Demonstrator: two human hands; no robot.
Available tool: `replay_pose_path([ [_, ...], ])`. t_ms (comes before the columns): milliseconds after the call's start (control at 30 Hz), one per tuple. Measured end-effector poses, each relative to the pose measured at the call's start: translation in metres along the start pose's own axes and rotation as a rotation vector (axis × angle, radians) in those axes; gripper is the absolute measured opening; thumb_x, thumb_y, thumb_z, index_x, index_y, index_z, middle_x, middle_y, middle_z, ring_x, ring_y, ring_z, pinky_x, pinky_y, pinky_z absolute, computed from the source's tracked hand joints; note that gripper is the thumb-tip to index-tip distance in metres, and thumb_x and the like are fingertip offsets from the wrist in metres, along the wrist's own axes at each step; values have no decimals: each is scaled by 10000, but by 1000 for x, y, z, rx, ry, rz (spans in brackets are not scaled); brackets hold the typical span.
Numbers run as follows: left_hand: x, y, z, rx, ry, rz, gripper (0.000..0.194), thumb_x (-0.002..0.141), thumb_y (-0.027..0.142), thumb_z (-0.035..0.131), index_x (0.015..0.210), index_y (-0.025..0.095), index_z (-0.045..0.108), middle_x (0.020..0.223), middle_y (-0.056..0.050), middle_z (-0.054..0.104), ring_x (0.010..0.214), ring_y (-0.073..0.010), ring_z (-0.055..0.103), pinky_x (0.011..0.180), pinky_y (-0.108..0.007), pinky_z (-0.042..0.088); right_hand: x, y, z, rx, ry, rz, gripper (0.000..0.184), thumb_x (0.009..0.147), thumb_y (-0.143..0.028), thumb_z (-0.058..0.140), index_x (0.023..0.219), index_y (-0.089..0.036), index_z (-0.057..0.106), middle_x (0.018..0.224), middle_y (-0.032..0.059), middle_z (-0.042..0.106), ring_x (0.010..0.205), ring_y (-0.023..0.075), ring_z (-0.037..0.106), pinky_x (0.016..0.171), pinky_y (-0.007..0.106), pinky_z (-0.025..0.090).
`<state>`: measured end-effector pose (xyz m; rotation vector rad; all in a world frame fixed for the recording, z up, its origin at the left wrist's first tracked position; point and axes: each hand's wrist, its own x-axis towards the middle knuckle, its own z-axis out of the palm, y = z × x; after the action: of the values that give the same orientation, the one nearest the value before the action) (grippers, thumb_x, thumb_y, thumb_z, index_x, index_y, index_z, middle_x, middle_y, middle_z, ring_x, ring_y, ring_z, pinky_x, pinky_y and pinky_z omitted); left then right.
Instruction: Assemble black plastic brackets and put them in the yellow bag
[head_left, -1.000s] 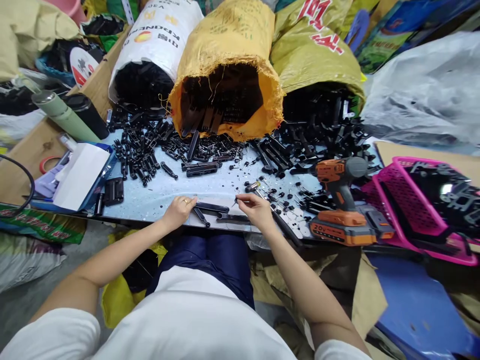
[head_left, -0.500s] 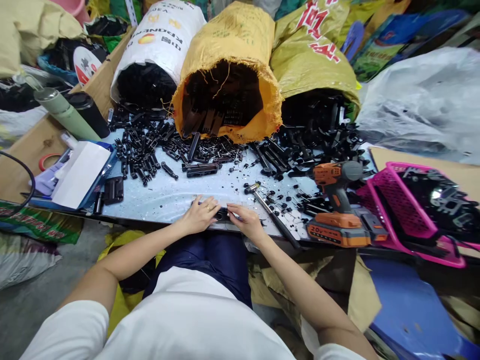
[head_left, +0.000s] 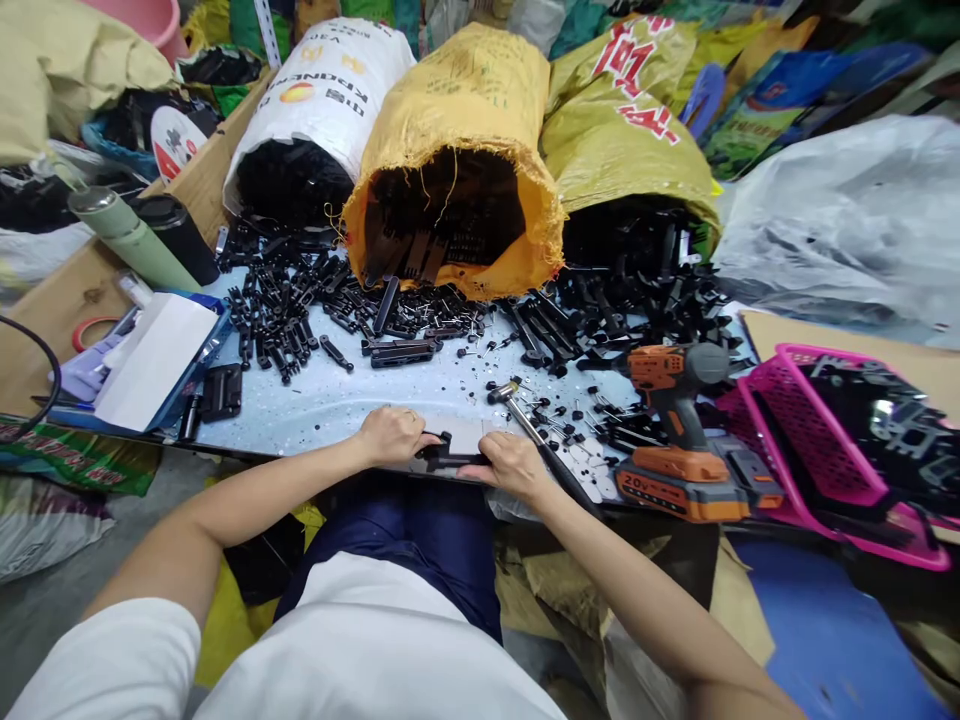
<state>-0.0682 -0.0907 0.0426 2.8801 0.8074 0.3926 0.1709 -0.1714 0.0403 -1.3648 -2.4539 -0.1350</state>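
Note:
Between my two hands is a long black plastic part (head_left: 456,459), held over the near edge of the table. My left hand (head_left: 395,436) is closed round its left end, the thumb pointing inward along it. The right hand (head_left: 513,463) grips the other end with curled fingers, hiding that end. A hammer (head_left: 541,436) with a metal head and black handle lies just right of my right hand. Small pins with black heads (head_left: 577,415) are scattered beside the hammer. Further back lie several black bar-shaped parts (head_left: 403,351).
An orange cordless drill (head_left: 679,430) stands on the right, by a pink basket (head_left: 825,440) of black parts. Open sacks, one white (head_left: 322,90), one orange (head_left: 457,100), one olive (head_left: 622,140), spill black parts at the back. A blue tray (head_left: 214,345) and green bottle (head_left: 131,240) are left.
Both hands have gone from flat, fingertip contact on the black part to closed grips on its two ends. The part is now more visible between them. The view has tilted slightly upward.

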Motion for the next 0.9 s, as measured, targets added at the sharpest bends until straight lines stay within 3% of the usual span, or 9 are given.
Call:
replay_pose_path([
  [133,-19,27,-53,-394,184,138,568,957,464,199,623,160,543,537,-38,541,514,-128,519,510,-231,382,14,-22,-55,456,97,-239,560,793,-704,405,597,-181,452,491,-24,378,451,97,366,477,262,217],
  [233,-34,62,-82,-810,259,193,568,967,437,131,643,169,512,513,-22,503,474,-109,482,501,-221,384,18,-53,-68,922,118,-316,530,814,-695,384,634,-198,433,482,-37,345,428,95,347,460,267,227],
  [300,-37,82,-85,-992,336,168,562,968,431,115,639,175,492,497,-17,486,457,-105,465,488,-219,379,21,-78,-54,1160,203,-278,529,822,-704,348,653,-208,423,490,-35,353,425,97,357,455,263,265],
  [367,-36,96,-77,-1054,521,122,555,965,443,122,658,178,500,503,-16,496,456,-105,465,495,-225,390,28,-103,-26,1269,394,-124,572,792,-760,290,728,-215,454,561,-8,413,483,122,425,491,272,351],
  [500,-29,94,-46,-811,786,101,647,939,530,72,977,149,594,717,-77,629,703,-164,606,637,-275,476,57,-118,28,1247,807,280,565,843,-692,115,1068,-300,454,1009,78,508,930,220,534,784,424,461],
  [567,-25,75,-28,-534,770,136,733,905,606,61,1163,124,549,840,-112,651,854,-208,617,710,-309,484,78,-96,43,1216,809,280,461,891,-588,144,1135,-325,434,1152,75,477,1079,233,487,877,470,428],
  [700,-4,11,11,-1,540,17,795,818,732,213,1239,138,533,866,-122,645,792,-223,606,701,-325,450,136,0,59,808,444,144,349,844,-522,439,1023,-234,519,1100,97,553,1080,252,494,939,463,382],
  [800,27,-32,34,156,220,-113,795,807,718,311,1219,82,551,831,-152,631,786,-241,596,697,-339,434,198,76,72,504,316,397,328,878,-432,416,1019,-159,528,1018,137,589,992,247,519,897,425,401],
  [900,57,-53,36,225,135,-240,735,828,646,404,1267,61,485,1045,-198,595,1021,-298,540,838,-399,406,260,122,86,281,185,632,398,860,-386,461,1140,-102,470,1050,184,590,1020,285,514,896,445,385],
])
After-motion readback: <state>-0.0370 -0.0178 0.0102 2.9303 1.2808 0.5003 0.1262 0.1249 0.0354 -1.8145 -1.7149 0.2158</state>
